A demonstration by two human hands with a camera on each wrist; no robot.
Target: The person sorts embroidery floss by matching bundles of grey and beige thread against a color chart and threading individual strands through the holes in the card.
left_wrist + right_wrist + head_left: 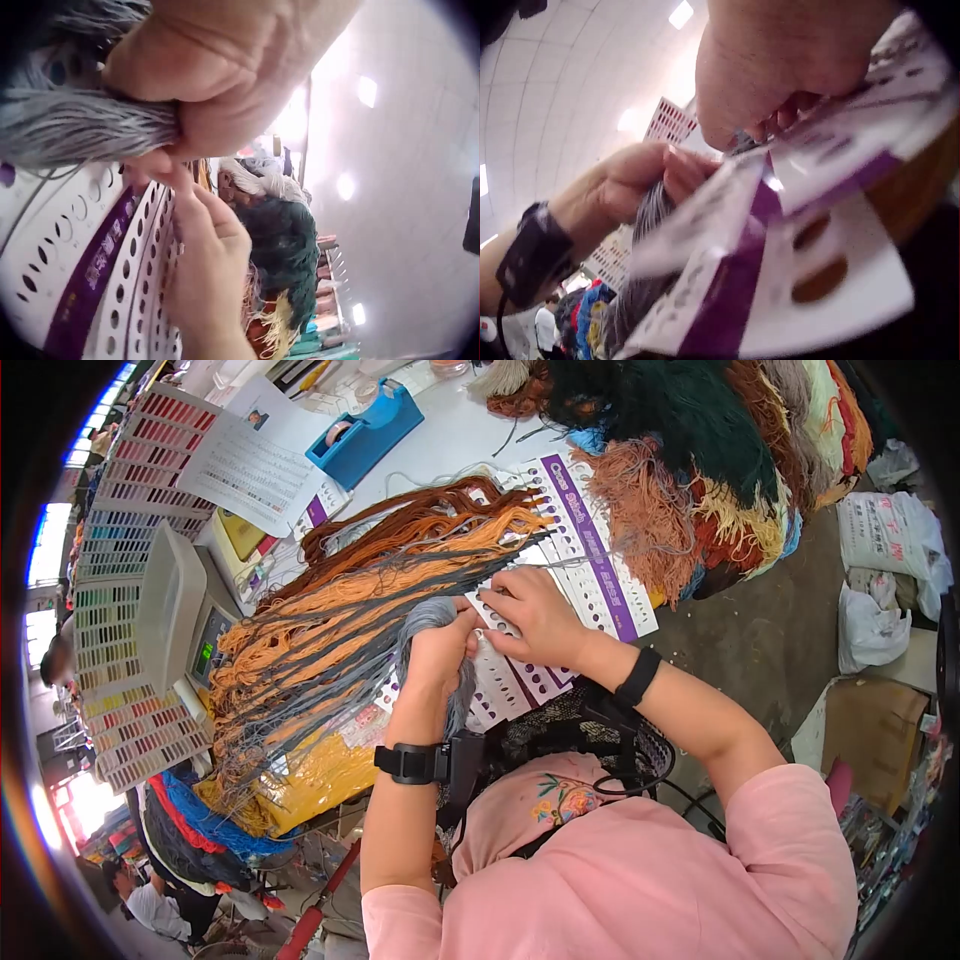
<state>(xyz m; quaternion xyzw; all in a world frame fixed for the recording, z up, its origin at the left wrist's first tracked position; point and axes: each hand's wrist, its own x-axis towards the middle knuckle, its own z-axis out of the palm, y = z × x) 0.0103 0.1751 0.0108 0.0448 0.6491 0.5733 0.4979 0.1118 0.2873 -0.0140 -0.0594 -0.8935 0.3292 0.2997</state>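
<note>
My left hand (437,655) grips a bundle of grey embroidery thread (82,127), whose strands hang down past the wrist. Close beside it, my right hand (540,615) pinches a white thread card (505,685) punched with a row of holes. The fingertips of both hands meet near the card's edge. In the right wrist view the card is blurred, and my curled right fingers (784,116) partly hide the thread at its edge. More punched cards with purple printed strips (590,540) lie fanned out beneath the hands.
Long orange, brown and dark grey skeins (330,620) spread across the table to the left. A blue tape dispenser (367,432), a scale (205,625) and colour charts (150,490) stand beyond. Heaped thread bundles (690,450) fill the far right. Yellow plastic (320,785) covers the near edge.
</note>
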